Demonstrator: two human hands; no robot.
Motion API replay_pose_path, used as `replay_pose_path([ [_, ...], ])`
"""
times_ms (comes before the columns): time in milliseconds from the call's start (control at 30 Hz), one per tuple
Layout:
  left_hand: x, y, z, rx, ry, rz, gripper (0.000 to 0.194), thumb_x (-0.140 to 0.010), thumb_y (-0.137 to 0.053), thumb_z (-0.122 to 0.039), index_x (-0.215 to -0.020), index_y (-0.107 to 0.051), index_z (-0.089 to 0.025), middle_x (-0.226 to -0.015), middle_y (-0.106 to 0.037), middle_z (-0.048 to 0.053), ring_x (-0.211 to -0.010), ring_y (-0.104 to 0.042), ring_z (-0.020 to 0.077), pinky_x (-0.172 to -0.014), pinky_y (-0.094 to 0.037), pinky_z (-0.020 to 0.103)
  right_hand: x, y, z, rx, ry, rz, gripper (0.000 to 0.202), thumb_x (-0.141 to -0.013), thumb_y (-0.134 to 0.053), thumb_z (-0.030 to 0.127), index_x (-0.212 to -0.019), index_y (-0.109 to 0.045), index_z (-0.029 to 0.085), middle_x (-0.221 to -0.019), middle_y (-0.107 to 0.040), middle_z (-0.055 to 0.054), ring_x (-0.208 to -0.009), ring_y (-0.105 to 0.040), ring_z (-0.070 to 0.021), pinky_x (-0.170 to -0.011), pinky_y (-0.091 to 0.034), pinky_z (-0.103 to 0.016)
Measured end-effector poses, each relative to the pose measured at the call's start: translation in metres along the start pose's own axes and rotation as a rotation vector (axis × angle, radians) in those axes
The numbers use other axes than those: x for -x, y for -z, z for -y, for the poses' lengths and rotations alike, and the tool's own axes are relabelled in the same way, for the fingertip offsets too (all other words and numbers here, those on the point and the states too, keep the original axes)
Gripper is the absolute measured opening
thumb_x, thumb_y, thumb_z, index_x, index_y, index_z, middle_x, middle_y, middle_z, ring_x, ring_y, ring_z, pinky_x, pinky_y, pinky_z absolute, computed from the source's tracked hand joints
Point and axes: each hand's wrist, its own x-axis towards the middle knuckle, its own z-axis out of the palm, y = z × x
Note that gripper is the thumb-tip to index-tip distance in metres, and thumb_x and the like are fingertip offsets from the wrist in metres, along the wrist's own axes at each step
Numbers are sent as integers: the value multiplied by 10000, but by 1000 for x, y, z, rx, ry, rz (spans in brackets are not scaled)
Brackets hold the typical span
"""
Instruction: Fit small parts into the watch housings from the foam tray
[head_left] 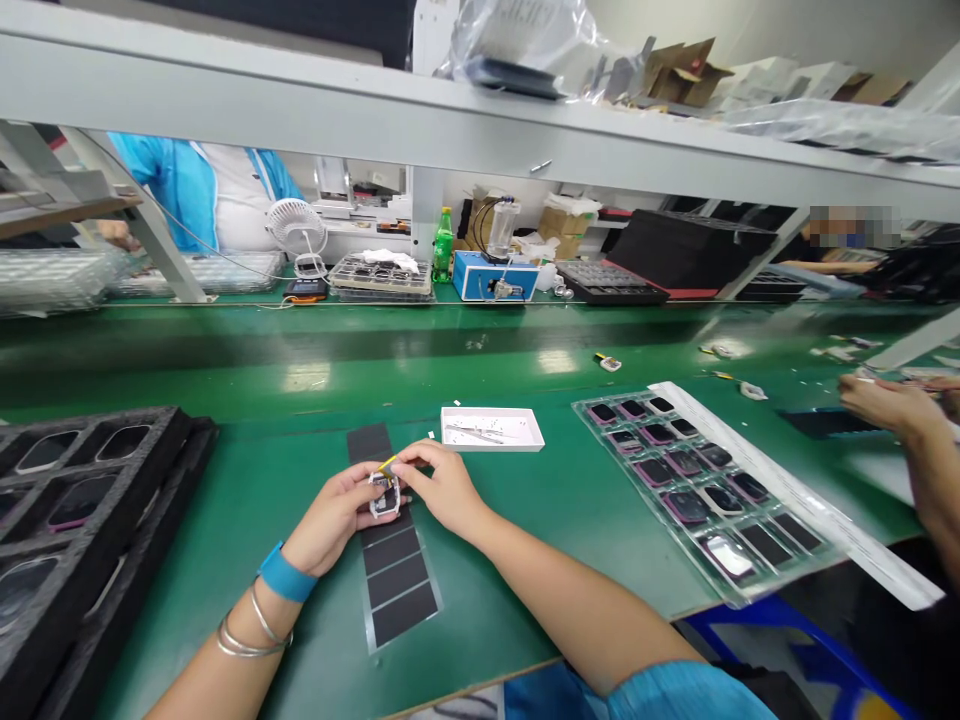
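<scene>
My left hand [341,510] is closed around a small white-framed watch-like part [385,499] with dark electronics inside. At its upper edge a thin yellow strip [387,463] sticks out, pinched by the fingertips of my right hand [446,490]. Both hands meet above a long sheet of black rectangular pieces [403,590] lying on the green table. Behind the right hand stands a shallow white tray [534,432] with tweezers [476,434] and tiny bits in it.
A black foam tray [176,440] with framed parts is at left. On the right, a clear plastic tray [652,510] holds several watch-like frames beside a long white strip [810,500]. A co-worker's hand [885,400] works farther right. Another white part [609,363] lies toward the back.
</scene>
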Motion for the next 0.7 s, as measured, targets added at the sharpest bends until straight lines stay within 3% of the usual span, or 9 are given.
replay_pose_path([
  [100,0,0,0,25,-11,62,391,-648,-737,-197,-1006,-586,-150,-953,-653,78,-911,-617,201,-809,-513,311,1,0,4,43,60,-41,46,-787,-632,144,-790,-664,177,-808,-639,-9,-790,-579,-129,-740,-444,-241],
  [333,-3,-3,5,-25,-29,-70,346,-637,-753,-266,-918,-597,-139,-780,-653,52,-736,-623,164,-639,-528,251,5,-5,5,219,216,-78,38,-803,-643,177,-811,-668,205,-803,-674,12,-767,-599,-129,-752,-425,-256],
  [567,-2,2,0,230,18,-36,338,-716,-614,-129,-1054,-612,-116,-982,-651,95,-845,-621,170,-813,-523,306,10,-7,5,672,537,4,172,-909,-470,158,-884,-639,175,-882,-672,-19,-812,-549,-149,-876,-338,-356],
  [700,-4,6,0,268,-6,-56,331,-765,-589,-133,-1096,-590,-114,-1060,-632,108,-911,-614,172,-838,-514,291,10,-7,4,722,565,23,147,-900,-498,155,-919,-637,200,-981,-650,-3,-861,-502,-159,-889,-339,-377],
])
